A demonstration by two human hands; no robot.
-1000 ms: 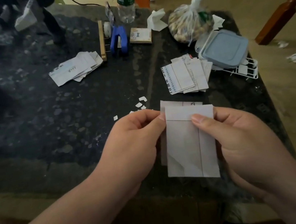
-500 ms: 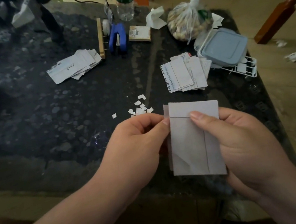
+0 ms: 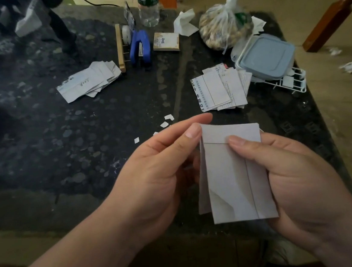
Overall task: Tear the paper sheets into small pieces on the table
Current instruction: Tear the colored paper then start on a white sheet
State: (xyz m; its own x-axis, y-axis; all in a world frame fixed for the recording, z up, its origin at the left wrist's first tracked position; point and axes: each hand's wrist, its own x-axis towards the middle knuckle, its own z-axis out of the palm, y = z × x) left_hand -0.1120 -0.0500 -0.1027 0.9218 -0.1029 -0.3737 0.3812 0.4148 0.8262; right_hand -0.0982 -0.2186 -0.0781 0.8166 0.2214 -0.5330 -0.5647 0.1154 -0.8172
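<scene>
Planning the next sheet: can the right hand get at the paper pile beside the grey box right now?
Likely yes, once freed: nothing stands between the right hand and the pile, but it grips the folded sheet with the left hand.

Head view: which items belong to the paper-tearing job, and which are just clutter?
Job:
- folded white paper sheet, pinched by left hand and right hand
- small white torn scraps
- white slip stack by the stapler
- printed slip stack by the box

Lying about:
- blue stapler
- clear green-labelled plastic bottle
- knotted clear plastic bag
- grey-blue lidded plastic box
- white wire rack
</scene>
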